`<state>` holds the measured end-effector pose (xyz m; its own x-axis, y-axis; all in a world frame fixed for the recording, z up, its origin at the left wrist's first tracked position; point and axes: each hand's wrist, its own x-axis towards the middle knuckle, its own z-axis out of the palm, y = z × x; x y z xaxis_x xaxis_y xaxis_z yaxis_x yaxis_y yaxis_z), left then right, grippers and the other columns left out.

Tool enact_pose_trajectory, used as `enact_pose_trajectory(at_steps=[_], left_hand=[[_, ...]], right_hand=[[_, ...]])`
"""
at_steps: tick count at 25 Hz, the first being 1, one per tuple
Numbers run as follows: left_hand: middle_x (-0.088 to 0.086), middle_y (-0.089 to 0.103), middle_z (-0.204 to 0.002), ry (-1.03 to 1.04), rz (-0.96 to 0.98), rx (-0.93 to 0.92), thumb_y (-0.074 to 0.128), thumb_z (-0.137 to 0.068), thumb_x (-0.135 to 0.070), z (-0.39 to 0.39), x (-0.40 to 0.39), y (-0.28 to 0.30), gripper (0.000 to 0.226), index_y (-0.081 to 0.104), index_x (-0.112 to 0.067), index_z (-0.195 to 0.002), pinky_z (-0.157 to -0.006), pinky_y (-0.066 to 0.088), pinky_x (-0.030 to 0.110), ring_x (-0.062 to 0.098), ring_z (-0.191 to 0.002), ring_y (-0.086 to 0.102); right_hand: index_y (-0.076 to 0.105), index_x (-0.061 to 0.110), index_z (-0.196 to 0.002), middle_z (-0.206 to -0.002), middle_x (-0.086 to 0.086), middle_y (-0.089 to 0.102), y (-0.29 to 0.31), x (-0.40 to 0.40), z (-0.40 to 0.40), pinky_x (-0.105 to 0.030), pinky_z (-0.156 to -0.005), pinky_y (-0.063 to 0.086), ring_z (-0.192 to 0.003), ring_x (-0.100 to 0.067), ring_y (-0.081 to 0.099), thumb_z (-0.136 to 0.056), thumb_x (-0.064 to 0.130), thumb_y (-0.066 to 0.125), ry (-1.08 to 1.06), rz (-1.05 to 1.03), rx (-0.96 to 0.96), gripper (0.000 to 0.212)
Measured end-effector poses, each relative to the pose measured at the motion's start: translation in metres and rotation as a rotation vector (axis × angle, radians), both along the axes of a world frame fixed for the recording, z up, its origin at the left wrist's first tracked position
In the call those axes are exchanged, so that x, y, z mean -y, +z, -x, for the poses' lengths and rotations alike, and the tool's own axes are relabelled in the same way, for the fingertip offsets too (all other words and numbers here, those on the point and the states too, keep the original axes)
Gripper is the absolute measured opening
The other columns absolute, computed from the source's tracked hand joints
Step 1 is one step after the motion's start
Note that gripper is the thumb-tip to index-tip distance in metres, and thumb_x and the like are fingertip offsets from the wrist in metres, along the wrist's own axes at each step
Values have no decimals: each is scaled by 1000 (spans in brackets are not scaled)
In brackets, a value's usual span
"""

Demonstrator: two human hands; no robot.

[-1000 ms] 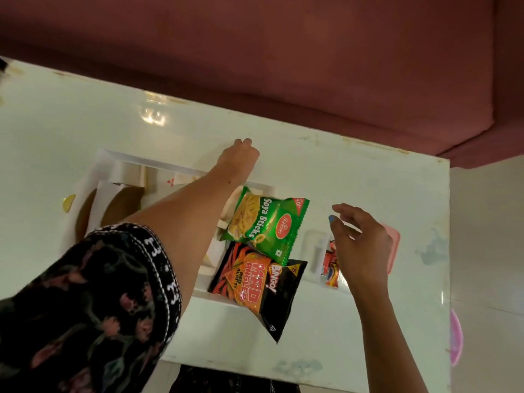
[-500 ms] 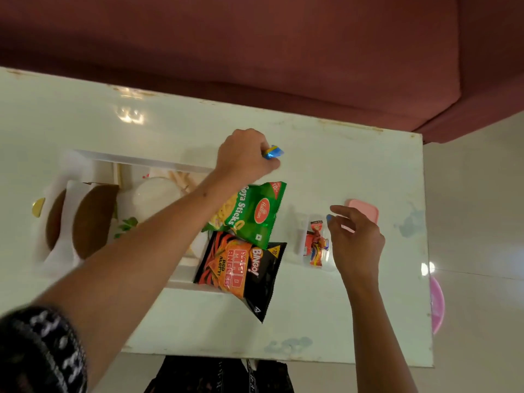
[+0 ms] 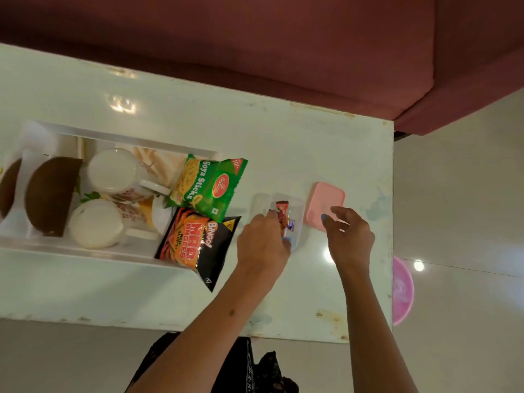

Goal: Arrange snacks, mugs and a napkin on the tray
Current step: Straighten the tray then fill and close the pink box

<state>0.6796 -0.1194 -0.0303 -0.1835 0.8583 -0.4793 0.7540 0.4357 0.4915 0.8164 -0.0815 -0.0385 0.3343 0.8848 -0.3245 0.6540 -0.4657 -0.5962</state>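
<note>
Head view: my left hand (image 3: 262, 245) has its fingers closed on a wrapped candy (image 3: 285, 219) in the clear container (image 3: 262, 204), at three o'clock from the tray (image 3: 119, 131); my right hand (image 3: 350, 236) hovers with its fingers apart over the pink lid (image 3: 326, 201). The slick wrapper could slip from a light pinch, or I could tip the container.

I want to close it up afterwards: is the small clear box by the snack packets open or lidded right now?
Open. The clear box has no lid on it; candy wrappers show inside, and the pink lid lies flat on the table beside it.
</note>
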Motion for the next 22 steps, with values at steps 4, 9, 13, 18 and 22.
enact_pose_trajectory(at_steps=[4,9,13,18,22], left_hand=[[12,47,-126,83,-164,27,54,-85,-10,-6,-2,-14,51,38,-8,-134,-89,44,34,28,-114,49],[19,51,-120,249,65,81,54,-84,-5,-15,-7,-39,43,41,-1,-125,-94,41,40,34,-112,49],[18,60,-109,374,-2,165,49,-81,4,-14,7,-45,39,54,-5,-119,-91,44,39,32,-105,55],[15,66,-101,447,-33,274,46,-78,7,-19,34,-46,39,63,-9,-110,-83,49,33,29,-95,60],[3,67,-94,535,-54,347,54,-78,7,-27,66,-44,39,65,-14,-109,-71,43,13,14,-82,59]], right_hand=[[42,5,-132,-127,-19,55,-34,-22,-7,-37,-93,41,-118,-36,52,-75,39,74,-43,145,127,73],[29,7,-133,-126,-17,43,-66,-39,3,-46,-87,46,-117,-38,43,-61,50,80,53,222,309,98],[27,10,-134,-126,-17,45,-67,-33,-8,-43,-86,45,-115,-40,46,-60,44,80,8,223,247,97],[31,15,-136,-122,-16,53,-39,12,-6,-32,-79,35,-111,-33,52,-58,49,76,-107,111,-15,97],[34,20,-132,-111,-8,53,-25,65,21,-29,-75,39,-101,-27,52,-52,51,74,64,124,21,94]])
